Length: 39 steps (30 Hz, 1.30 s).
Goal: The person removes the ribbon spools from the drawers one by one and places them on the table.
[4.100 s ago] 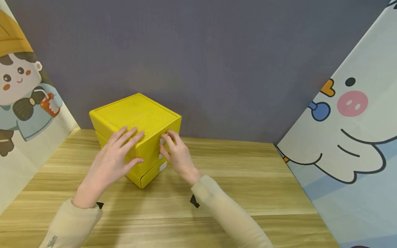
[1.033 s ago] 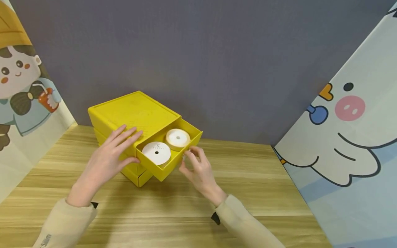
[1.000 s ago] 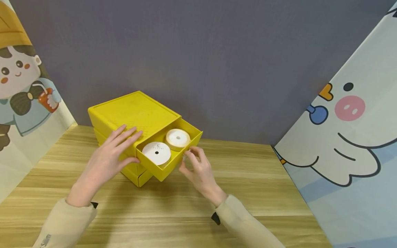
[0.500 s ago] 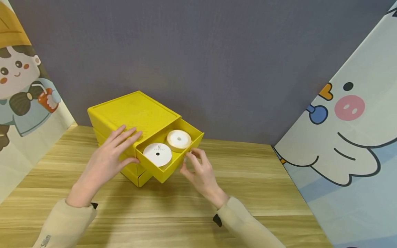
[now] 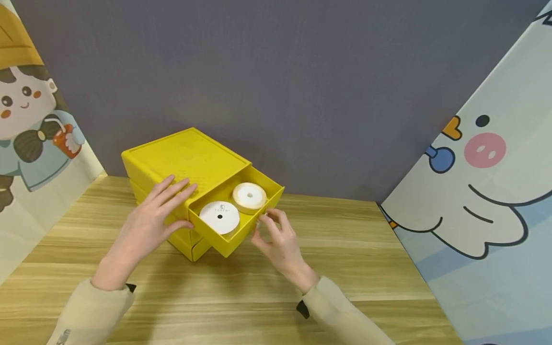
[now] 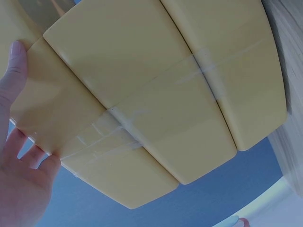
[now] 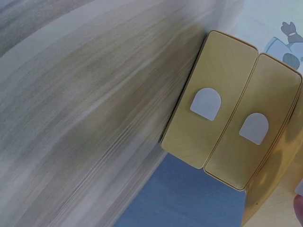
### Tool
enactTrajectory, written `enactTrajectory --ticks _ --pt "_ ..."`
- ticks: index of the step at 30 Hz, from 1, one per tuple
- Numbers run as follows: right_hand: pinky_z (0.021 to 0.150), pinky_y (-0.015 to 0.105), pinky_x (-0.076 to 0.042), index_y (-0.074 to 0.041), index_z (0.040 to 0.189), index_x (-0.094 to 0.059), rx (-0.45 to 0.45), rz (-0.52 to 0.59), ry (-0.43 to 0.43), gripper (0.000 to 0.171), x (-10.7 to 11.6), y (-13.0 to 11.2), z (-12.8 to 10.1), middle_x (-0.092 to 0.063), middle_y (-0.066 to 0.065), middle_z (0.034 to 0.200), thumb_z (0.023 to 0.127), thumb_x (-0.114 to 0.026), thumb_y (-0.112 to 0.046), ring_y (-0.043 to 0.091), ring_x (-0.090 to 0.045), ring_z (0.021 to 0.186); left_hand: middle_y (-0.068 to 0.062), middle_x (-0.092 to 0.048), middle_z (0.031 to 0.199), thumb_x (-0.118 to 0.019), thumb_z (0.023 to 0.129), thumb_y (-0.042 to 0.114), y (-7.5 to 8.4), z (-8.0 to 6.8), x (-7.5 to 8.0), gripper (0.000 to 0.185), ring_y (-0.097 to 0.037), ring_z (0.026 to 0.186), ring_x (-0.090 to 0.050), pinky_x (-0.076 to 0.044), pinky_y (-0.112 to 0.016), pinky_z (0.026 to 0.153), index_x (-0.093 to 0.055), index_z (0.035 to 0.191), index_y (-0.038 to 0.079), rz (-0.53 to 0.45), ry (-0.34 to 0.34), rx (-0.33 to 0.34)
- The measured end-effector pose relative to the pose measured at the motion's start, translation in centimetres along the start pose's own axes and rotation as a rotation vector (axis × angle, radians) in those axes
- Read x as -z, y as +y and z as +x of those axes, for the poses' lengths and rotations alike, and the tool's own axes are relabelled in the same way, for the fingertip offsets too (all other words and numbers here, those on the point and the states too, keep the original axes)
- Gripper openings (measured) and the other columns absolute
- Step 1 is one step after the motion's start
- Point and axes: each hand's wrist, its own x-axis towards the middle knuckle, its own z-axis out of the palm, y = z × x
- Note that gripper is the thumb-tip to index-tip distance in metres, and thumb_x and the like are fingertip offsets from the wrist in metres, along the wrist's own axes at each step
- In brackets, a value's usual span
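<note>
Sliding outward since four seconds ago, the top drawer (image 5: 241, 211) now stands well out of the yellow drawer cabinet (image 5: 181, 158), exposing a white tape roll (image 5: 219, 217) and a cream tape roll (image 5: 249, 196). Your right hand (image 5: 276, 239) is pinching the drawer's front tab; your left hand (image 5: 151, 220) is resting flat, fingers straight, on the cabinet top. The drawer's long axis is running front-right across the wooden table (image 5: 345, 249), front facing you; the lower drawers (image 7: 227, 137) are sitting closed.

Cartoon panels (image 5: 487, 182) flank the wooden table (image 5: 345, 268), grey wall (image 5: 302, 86) behind.
</note>
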Motion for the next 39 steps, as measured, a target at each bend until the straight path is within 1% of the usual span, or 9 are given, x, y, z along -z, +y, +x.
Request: enactTrajectory --ticks 9,17,22,25,28,30,34,39 --pt "0.074 0.023 -0.061 -0.001 0.099 -0.059 0.017 0.011 0.000 0.038 0.3 0.0 -0.3 -0.056 0.017 0.103 0.064 -0.073 0.004 0.023 -0.063 0.085 -0.012 -0.056 0.138 -0.085 0.056 0.023 0.0 0.0 0.0 0.089 -0.039 0.131 -0.045 -0.060 -0.048 0.074 -0.052 0.138 0.017 -0.001 0.002 0.001" --pt "0.074 0.023 -0.061 -0.001 0.100 -0.059 0.021 0.006 0.002 0.038 0.5 0.0 -0.4 -0.056 0.017 0.103 0.064 -0.073 0.003 0.023 -0.063 0.085 -0.013 -0.056 0.138 -0.084 0.057 0.023 0.0 0.0 -0.2 0.088 -0.039 0.131 -0.045 -0.058 -0.050 0.081 -0.052 0.138 0.017 -0.005 0.002 0.003" --pt "0.076 0.023 -0.061 -0.001 0.102 -0.059 0.027 0.006 -0.007 0.039 0.5 0.0 -0.5 -0.055 0.018 0.104 0.065 -0.073 0.004 0.023 -0.064 0.087 -0.013 -0.056 0.137 -0.083 0.056 0.023 0.0 0.0 -0.2 0.087 -0.041 0.129 -0.046 -0.057 -0.051 0.084 -0.052 0.138 0.016 0.002 0.010 -0.004" --pt "0.079 0.021 -0.060 -0.001 0.105 -0.058 0.028 0.016 -0.040 0.040 0.8 0.2 -0.5 -0.056 0.018 0.107 0.068 -0.073 0.003 0.024 -0.064 0.090 -0.014 -0.056 0.137 -0.083 0.056 0.023 0.0 0.0 -0.3 0.088 -0.041 0.129 -0.046 -0.057 -0.051 0.084 -0.052 0.138 0.016 0.002 0.012 -0.007" --pt "0.082 0.019 -0.059 -0.002 0.110 -0.058 0.031 0.033 -0.100 0.041 1.4 0.4 -0.4 -0.056 0.018 0.112 0.072 -0.075 0.000 0.023 -0.065 0.094 -0.014 -0.055 0.137 -0.082 0.056 0.024 0.0 0.0 -0.3 0.088 -0.042 0.129 -0.046 -0.056 -0.052 0.085 -0.051 0.139 0.016 -0.003 0.014 -0.010" --pt "0.083 0.019 -0.059 -0.003 0.114 -0.057 0.038 0.035 -0.146 0.044 1.9 0.6 -0.3 -0.056 0.017 0.115 0.074 -0.076 -0.003 0.023 -0.065 0.097 -0.015 -0.055 0.137 -0.082 0.056 0.024 -0.1 0.0 -0.4 0.088 -0.042 0.129 -0.046 -0.056 -0.052 0.085 -0.051 0.139 0.016 -0.005 0.015 -0.012" --pt "0.083 0.027 -0.060 -0.005 0.118 -0.056 0.064 0.007 -0.209 0.053 3.2 1.0 0.2 -0.056 0.017 0.119 0.072 -0.081 -0.009 0.024 -0.065 0.098 -0.014 -0.055 0.138 -0.081 0.056 0.024 -0.1 0.0 -0.4 0.088 -0.042 0.129 -0.046 -0.057 -0.051 0.082 -0.051 0.139 0.016 -0.005 0.015 -0.014" --pt "0.080 0.034 -0.060 -0.006 0.118 -0.057 0.105 -0.044 -0.266 0.052 4.9 1.6 1.7 -0.058 0.017 0.119 0.073 -0.081 -0.016 0.025 -0.065 0.097 -0.013 -0.055 0.138 -0.082 0.057 0.024 -0.1 0.0 -0.3 0.087 -0.041 0.130 -0.045 -0.058 -0.051 0.082 -0.051 0.139 0.017 -0.002 0.011 -0.009"
